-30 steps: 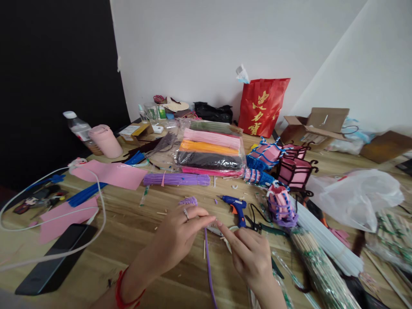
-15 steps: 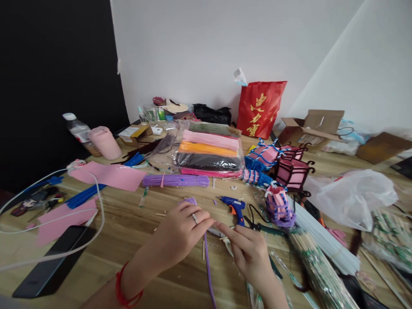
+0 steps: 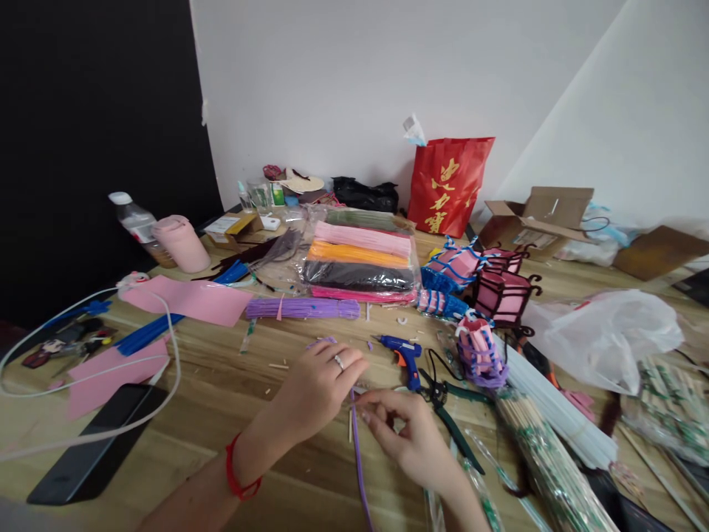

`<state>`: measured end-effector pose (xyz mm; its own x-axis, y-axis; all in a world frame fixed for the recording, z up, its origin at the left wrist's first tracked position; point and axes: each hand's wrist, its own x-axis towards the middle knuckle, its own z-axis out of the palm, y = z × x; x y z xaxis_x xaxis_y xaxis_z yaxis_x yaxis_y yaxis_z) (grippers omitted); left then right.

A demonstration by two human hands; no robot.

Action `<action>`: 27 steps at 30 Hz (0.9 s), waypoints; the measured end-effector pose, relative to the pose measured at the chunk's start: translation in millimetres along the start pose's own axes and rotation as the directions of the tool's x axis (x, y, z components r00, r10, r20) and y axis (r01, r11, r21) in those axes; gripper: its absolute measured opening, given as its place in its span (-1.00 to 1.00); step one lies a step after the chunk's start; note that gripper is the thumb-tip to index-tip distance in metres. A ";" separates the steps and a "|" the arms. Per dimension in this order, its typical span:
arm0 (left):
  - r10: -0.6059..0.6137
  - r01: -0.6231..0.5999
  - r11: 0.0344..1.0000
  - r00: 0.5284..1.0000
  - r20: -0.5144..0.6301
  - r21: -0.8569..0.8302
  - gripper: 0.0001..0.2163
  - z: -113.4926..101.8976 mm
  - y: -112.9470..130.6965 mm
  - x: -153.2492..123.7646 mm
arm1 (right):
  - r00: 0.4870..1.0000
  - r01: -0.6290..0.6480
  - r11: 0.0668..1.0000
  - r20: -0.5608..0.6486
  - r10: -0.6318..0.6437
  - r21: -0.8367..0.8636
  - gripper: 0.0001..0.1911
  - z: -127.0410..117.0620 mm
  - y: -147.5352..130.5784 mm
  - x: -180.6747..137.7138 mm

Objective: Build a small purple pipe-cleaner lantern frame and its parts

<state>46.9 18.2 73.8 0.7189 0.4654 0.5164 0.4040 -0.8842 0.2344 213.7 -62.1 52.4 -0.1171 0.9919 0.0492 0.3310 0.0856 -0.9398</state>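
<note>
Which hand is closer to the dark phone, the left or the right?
The left. The left hand is to the right of the phone in the picture; the right hand is farther right, beyond the left one.

Both hands (image 3: 317, 383) at purple strip (image 3: 359, 462)

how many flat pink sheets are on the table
2: one pink sheet lies left of the purple bundle; the other sheet is lower in view, by the dark phone. More could be hidden underneath.
</note>
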 end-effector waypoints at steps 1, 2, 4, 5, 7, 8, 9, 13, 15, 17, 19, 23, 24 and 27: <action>-0.053 0.052 0.997 0.999 -0.012 -0.065 -0.77 0.5 -0.9 -0.2 | 1.000 -0.014 0.994 0.010 0.013 0.107 -0.82 2.1 1.0 0.3; -0.119 0.115 0.982 0.993 -0.024 -0.147 -0.77 0.6 -1.3 -0.3 | 1.000 -0.019 0.969 -0.002 0.020 0.245 -0.83 3.6 2.1 0.8; -0.285 0.259 0.903 0.958 -0.029 -0.342 -0.80 -0.4 0.0 -0.5 | 0.998 0.017 0.830 -0.056 0.017 0.557 -0.83 5.3 3.7 2.7; -0.370 0.327 0.838 0.929 -0.014 -0.437 -0.84 -1.0 1.7 -0.7 | 0.997 0.047 0.724 -0.075 0.007 0.688 -0.83 5.6 4.0 4.0; -0.490 0.415 0.694 0.871 0.036 -0.588 -0.91 -2.1 6.8 -1.5 | 0.997 0.073 0.517 -0.076 -0.016 0.853 -0.83 6.0 2.5 6.6; -0.519 0.430 0.634 0.853 0.059 -0.642 -0.91 -2.3 10.0 -1.9 | 0.998 0.065 0.438 -0.061 -0.023 0.897 -0.83 6.5 0.9 7.9; -0.530 0.433 0.587 0.844 0.079 -0.684 -0.89 -2.5 13.5 -2.1 | 0.999 0.048 0.381 -0.042 -0.026 0.923 -0.82 7.3 -1.1 9.0; -0.520 0.375 0.505 0.851 0.072 -0.778 -0.86 -3.1 27.8 -0.7 | 1.000 -0.005 0.274 0.013 -0.025 0.962 -0.70 11.3 -9.8 12.8; -0.528 0.347 0.498 0.848 0.039 -0.795 -0.87 -3.8 33.7 0.7 | 0.999 -0.033 0.256 0.039 -0.018 0.966 -0.69 12.5 -13.1 14.3; -0.533 0.326 0.521 0.846 -0.003 -0.789 -0.89 -4.6 37.9 1.5 | 0.998 -0.048 0.241 0.053 -0.015 0.969 -0.69 12.7 -15.5 15.6; -0.528 0.312 0.558 0.848 -0.040 -0.769 -0.93 -5.7 40.3 1.6 | 0.998 -0.051 0.227 0.057 -0.021 0.973 -0.69 12.3 -17.0 16.7; -0.508 0.308 0.597 0.860 -0.052 -0.740 -0.88 -8.2 41.0 1.3 | 0.999 -0.040 0.249 0.042 0.000 0.968 -0.72 11.4 -19.0 17.9; -0.502 0.308 0.596 0.864 -0.044 -0.742 -0.86 -8.7 40.8 1.4 | 0.999 -0.040 0.262 0.039 0.013 0.964 -0.71 11.3 -19.5 18.0; -0.494 0.312 0.586 0.869 -0.025 -0.748 -0.84 -10.0 40.5 2.4 | 0.999 -0.041 0.273 0.036 0.025 0.961 -0.70 11.2 -21.0 18.3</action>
<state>59.4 -16.8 92.8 0.4106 0.8405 0.3534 0.0384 -0.4032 0.9143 194.1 -46.8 69.2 -0.1421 0.9898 0.0131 -0.8046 -0.1078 -0.5839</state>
